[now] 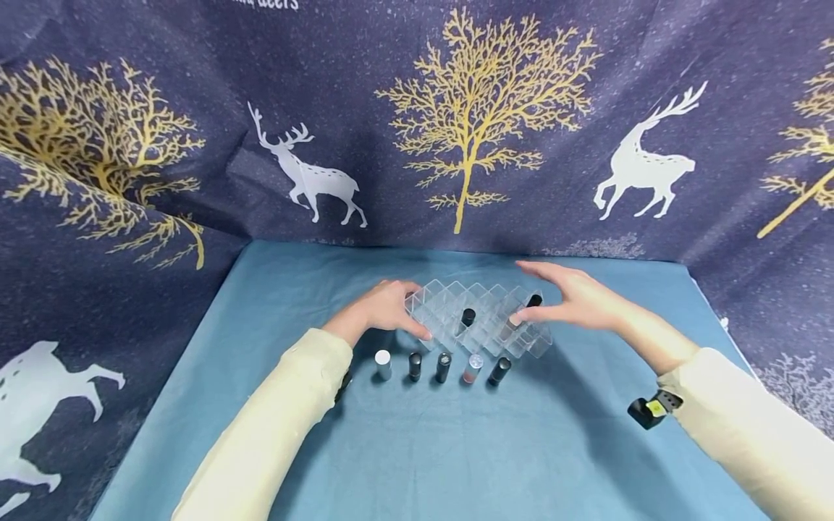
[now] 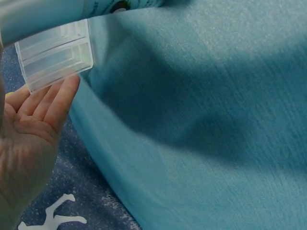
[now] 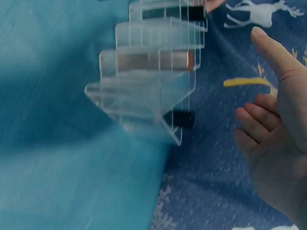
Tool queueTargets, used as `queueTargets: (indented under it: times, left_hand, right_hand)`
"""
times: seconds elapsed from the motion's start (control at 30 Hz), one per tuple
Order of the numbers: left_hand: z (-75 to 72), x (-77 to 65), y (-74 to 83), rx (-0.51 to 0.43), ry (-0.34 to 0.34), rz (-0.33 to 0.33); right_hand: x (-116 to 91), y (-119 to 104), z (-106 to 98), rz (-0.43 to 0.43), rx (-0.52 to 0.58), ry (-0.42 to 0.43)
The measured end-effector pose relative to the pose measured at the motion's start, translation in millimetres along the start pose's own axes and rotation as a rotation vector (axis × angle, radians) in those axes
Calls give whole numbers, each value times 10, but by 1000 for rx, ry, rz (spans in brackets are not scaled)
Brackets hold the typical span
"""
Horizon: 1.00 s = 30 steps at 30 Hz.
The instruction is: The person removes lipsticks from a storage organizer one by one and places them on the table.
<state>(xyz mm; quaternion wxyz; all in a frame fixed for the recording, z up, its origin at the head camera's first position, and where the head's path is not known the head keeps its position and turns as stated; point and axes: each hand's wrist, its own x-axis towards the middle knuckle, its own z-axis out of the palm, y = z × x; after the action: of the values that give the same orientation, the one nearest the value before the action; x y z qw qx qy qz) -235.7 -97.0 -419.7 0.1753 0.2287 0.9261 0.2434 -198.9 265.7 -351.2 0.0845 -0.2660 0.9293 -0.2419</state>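
Observation:
A clear diamond-celled lipstick organizer [image 1: 478, 304] stands on the blue cloth. At its left end my left hand [image 1: 386, 305] holds it, thumb at the front corner and fingers at the back. The left wrist view shows those fingers [image 2: 60, 103] stretched along the organizer's [image 2: 57, 60] outer side; the thumb is hidden there. Over the right end, my right hand [image 1: 580, 297] spreads thumb and fingers wide and holds nothing. Inside the cells are a black lipstick [image 1: 468, 316], another black one [image 1: 534, 299] and a copper-ended tube [image 3: 158, 61].
In front of the organizer stands a row of tubes: a white-capped one [image 1: 383, 364], black lipsticks [image 1: 415, 367] and a clear-capped pinkish one [image 1: 472, 368]. A dark fabric backdrop [image 1: 417, 181] with deer and trees rises behind the blue cloth [image 1: 417, 449].

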Motion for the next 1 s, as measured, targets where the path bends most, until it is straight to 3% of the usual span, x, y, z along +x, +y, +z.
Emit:
queueTargets:
  times: [0.43,1.0]
  left_hand:
    - [-8,-5,10,4,-5,6]
    - [-38,5,-43,-1,3,39]
  right_hand:
    - [206,-252,215,-164,-20,-63]
    - [352,-384,344,-208,-44,-128]
